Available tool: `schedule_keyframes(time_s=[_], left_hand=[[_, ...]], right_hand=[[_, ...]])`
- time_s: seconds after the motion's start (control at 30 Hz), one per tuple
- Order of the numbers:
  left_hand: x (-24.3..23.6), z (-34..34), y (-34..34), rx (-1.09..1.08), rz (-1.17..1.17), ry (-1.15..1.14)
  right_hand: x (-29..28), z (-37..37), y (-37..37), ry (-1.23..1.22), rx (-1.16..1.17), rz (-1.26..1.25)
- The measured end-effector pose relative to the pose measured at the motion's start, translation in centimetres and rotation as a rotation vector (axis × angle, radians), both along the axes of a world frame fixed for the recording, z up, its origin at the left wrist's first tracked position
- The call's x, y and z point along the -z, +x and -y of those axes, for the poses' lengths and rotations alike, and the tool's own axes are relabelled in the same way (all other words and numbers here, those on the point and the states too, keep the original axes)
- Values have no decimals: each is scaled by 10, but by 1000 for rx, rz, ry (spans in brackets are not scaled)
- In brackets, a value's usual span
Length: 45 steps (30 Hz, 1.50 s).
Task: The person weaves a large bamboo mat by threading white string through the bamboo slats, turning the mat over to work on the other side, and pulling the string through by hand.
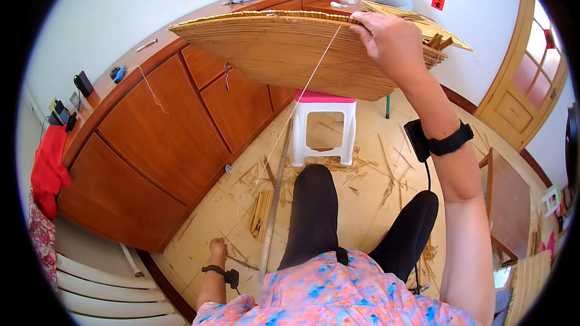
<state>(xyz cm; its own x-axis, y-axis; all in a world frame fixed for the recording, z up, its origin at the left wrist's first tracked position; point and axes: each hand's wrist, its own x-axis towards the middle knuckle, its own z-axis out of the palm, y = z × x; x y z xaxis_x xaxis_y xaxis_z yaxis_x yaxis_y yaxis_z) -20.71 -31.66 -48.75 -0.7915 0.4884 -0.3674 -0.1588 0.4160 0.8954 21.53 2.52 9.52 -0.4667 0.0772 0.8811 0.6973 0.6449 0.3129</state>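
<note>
A mat of thin straw-coloured stalks [260,48] is held up in front of me, its long edge roughly level above the stool. My right hand [393,42] grips its upper edge near the right end, thumb in front. From near that hand a white thread [305,87] runs taut down and left across the mat's face toward my left hand [219,247]. That hand is low at my left side, closed, with the thread growing too faint to follow right at the fingers. Behind the mat at right lie more stalks [444,27].
A white stool with a pink seat [323,102] stands below the mat. Stalk scraps and a small stalk bundle [261,214] lie on the tiled floor beside a long pole [278,193]. A wooden cabinet [163,115] lines the left; a radiator [109,290] is lower left.
</note>
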Motion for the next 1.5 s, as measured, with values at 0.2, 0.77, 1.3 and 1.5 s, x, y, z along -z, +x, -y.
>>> schedule_keyframes(time_s=[0.2,0.77,1.3,1.5], left_hand=[[-181,-128,61,47,-140,624],[-400,-227,285,630,-394,1242],[-408,-188,275,925,156,1715],[-402,-188,272,987,177,1601]], right_hand=[[26,14,-3,3,-28,54],[58,64,1,25,-154,25],[126,117,24,14,-120,73],[129,114,27,-43,-103,96]])
